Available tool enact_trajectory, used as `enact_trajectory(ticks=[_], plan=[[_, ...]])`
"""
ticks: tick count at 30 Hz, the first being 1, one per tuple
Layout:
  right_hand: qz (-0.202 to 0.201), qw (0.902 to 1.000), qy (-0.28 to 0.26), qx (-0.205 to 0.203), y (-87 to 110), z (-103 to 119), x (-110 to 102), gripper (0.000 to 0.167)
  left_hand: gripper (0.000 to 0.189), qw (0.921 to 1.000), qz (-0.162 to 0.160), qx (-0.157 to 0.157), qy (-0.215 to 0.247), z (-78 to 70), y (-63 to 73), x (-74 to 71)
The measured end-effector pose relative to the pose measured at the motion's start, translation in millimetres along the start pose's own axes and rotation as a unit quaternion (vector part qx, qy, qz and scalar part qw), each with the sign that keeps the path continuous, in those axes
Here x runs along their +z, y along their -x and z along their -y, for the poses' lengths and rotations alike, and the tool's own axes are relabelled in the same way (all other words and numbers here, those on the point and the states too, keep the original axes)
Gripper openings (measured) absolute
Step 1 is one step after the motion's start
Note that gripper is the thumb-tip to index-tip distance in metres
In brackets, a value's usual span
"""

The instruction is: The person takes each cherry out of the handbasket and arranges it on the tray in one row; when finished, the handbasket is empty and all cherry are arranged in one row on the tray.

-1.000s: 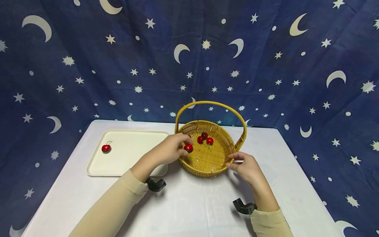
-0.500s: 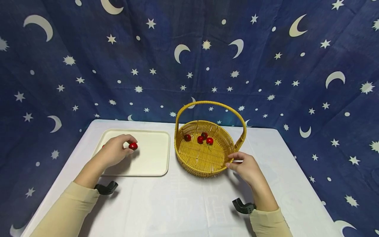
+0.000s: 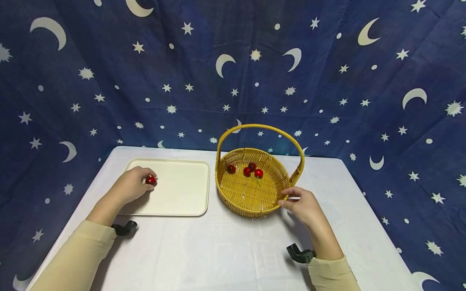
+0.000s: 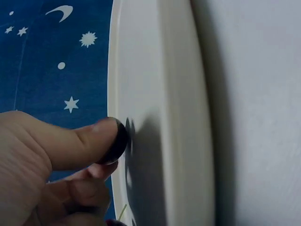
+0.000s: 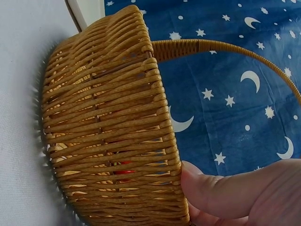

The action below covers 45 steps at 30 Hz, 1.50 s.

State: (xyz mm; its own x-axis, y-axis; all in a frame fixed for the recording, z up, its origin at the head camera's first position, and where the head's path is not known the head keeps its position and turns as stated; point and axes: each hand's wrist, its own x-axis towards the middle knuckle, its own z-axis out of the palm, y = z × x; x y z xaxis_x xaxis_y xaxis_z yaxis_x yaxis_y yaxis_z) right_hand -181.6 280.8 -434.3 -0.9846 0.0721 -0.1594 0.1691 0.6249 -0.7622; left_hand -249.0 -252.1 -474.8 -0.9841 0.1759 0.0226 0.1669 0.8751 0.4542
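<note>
At the tray's left side, my left hand (image 3: 132,186) pinches a red cherry (image 3: 151,180) between thumb and fingers, low over the cream tray (image 3: 182,190). The left wrist view shows the thumb against this cherry's dark side (image 4: 121,145); near the lower edge appear a thin green stem (image 4: 123,213) and a bit of red. My right hand (image 3: 302,204) grips the near right rim of the yellow wicker basket (image 3: 251,208), thumb outside, fingers inside. Several cherries (image 3: 247,171) lie in the basket towards its back left. Some red (image 5: 123,170) shows through its weave.
The basket's tall arched handle (image 3: 260,125) rises above its bowl. Tray and basket stand side by side on a white tablecloth (image 3: 204,250). Behind the table hangs a dark blue cloth (image 3: 204,36) with moons and stars.
My left hand has moved left from the basket to over the tray, carrying a cherry, then slightly further left. It now covers where a cherry lay on the tray. My right hand has stayed put.
</note>
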Motion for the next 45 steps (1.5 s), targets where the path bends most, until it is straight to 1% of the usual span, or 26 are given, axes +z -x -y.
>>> enact_trajectory(ticks=[5, 9, 16, 18, 22, 25, 27, 29, 31, 33, 36, 39, 42, 45], plan=[[0.0, 1.0, -0.001, -0.001, 0.7, 0, 1, 0.038, 0.031, 0.9997, -0.009, 0.003, -0.024, 0.6, 1.2, -2.8], [-0.002, 1.0, 0.001, -0.002, 0.7, -1, 1, 0.036, 0.034, 0.9992, -0.01, 0.002, -0.038, 3.0, 3.4, -7.3], [-0.002, 1.0, 0.005, -0.003, -0.9, -2, 1, 0.035, 0.037, 0.9995, -0.007, -0.011, -0.028, 6.0, 6.6, -12.8], [-0.002, 1.0, 0.004, -0.001, -0.8, -2, 1, 0.035, 0.037, 0.9995, -0.009, -0.01, -0.028, 5.6, 7.8, -14.0], [0.001, 1.0, 0.005, -0.004, -0.1, -1, 1, 0.036, 0.038, 0.9994, -0.023, -0.007, -0.027, 1.5, 12.0, -19.2], [0.0, 1.0, 0.007, -0.003, 0.4, -1, 1, 0.036, 0.038, 0.999, -0.042, -0.004, -0.017, -7.4, 14.9, -20.5], [-0.001, 1.0, 0.007, -0.002, 0.7, 0, 1, 0.036, 0.039, 0.9983, -0.058, 0.001, -0.008, -17.6, 16.6, -19.1], [-0.002, 1.0, 0.004, -0.002, 0.5, 0, 0, 0.037, 0.04, 0.9974, -0.071, 0.01, 0.007, -32.9, 18.0, -17.1], [-0.001, 1.0, 0.002, 0.0, 0.7, -1, 0, 0.037, 0.04, 0.9964, -0.078, 0.026, 0.019, -51.2, 18.5, -14.8], [-0.001, 1.0, 0.003, 0.001, 1.0, -1, 0, 0.038, 0.04, 0.9954, -0.074, 0.048, 0.037, -72.9, 18.3, -11.3], [-0.002, 1.0, 0.004, 0.002, 1.8, -1, 0, 0.038, 0.039, 0.9925, -0.058, 0.086, 0.065, -107.8, 16.0, -4.4], [-0.002, 1.0, 0.002, 0.002, 1.6, -1, 0, 0.038, 0.04, 0.9883, -0.035, 0.119, 0.088, -143.3, 10.1, 3.9], [-0.002, 1.0, 0.001, -0.001, 0.7, -1, 0, 0.038, 0.041, 0.9844, -0.009, 0.146, 0.097, -174.9, -2.4, 14.0], [-0.002, 1.0, -0.002, -0.003, 0.0, -2, 1, 0.037, 0.041, 0.9821, 0.018, 0.161, 0.096, -199.4, -19.7, 25.5]])
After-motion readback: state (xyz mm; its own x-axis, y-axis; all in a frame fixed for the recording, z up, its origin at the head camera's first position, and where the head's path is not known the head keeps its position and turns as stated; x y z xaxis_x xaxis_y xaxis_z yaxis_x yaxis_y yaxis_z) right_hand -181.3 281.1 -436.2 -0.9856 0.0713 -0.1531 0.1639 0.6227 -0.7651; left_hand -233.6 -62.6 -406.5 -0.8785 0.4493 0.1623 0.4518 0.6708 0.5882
